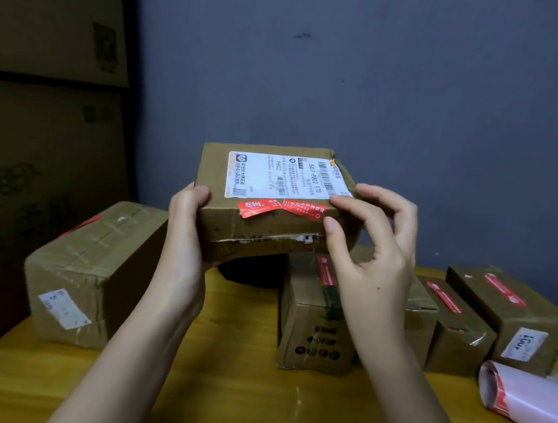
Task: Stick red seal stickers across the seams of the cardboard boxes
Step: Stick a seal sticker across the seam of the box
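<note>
A flat cardboard box [261, 233] with a white shipping label [284, 177] is held up above the yellow table [220, 360]. My left hand [185, 236] grips its left end, thumb on top. Two red seal stickers [281, 209] lie wrinkled along the box's upper front edge. My right hand [371, 241] is at the box's right corner, its thumb and forefinger tips touching the edge just beyond the right sticker's end. The other fingers are loosely curled and hold nothing.
A large taped box [92, 274] stands at the left. Three smaller boxes with red stickers stand at the centre [314, 318] and at the right [455, 326], [515, 312]. A roll of sticker backing paper [526, 399] lies at the right edge. Big cartons [39, 117] are stacked far left.
</note>
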Demonstrator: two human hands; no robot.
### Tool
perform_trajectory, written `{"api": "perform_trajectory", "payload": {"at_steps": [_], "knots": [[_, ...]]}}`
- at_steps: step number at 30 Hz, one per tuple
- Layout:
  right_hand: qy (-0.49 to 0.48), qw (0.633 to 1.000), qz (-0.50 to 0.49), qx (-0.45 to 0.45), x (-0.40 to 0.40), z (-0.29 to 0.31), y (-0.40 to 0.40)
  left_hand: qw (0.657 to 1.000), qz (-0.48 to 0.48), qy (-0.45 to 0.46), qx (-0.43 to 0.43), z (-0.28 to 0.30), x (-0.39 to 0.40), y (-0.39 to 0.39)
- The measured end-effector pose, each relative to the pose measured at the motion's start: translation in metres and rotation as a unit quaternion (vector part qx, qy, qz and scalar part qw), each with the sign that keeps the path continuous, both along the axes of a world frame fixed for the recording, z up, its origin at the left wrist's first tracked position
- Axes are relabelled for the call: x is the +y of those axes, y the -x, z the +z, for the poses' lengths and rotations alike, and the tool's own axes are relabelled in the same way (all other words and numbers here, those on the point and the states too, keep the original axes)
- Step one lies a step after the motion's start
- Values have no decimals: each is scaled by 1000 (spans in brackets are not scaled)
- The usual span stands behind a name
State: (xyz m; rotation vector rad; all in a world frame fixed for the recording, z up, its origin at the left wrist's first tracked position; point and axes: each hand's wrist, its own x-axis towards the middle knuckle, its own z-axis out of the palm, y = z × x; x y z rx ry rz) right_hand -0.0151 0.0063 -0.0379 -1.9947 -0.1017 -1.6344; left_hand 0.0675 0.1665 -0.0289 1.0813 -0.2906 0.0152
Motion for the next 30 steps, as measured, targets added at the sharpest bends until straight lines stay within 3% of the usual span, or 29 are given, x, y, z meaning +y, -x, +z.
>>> {"api": "perform_trajectory", "payload": {"at_steps": [11, 22, 27, 30], "knots": [[66, 993, -87, -41, 4, 4, 3, 998, 27, -11, -48, 0, 0, 3], [-29, 998, 22, 41, 5, 7, 3, 984, 112, -18, -138, 4, -4, 16], [-21, 994, 85, 72, 2, 14, 9, 998, 36, -21, -48, 5, 0, 9], [55, 994, 33, 91, -4, 15, 12, 999, -1, -46, -4, 10, 4, 9]]}}
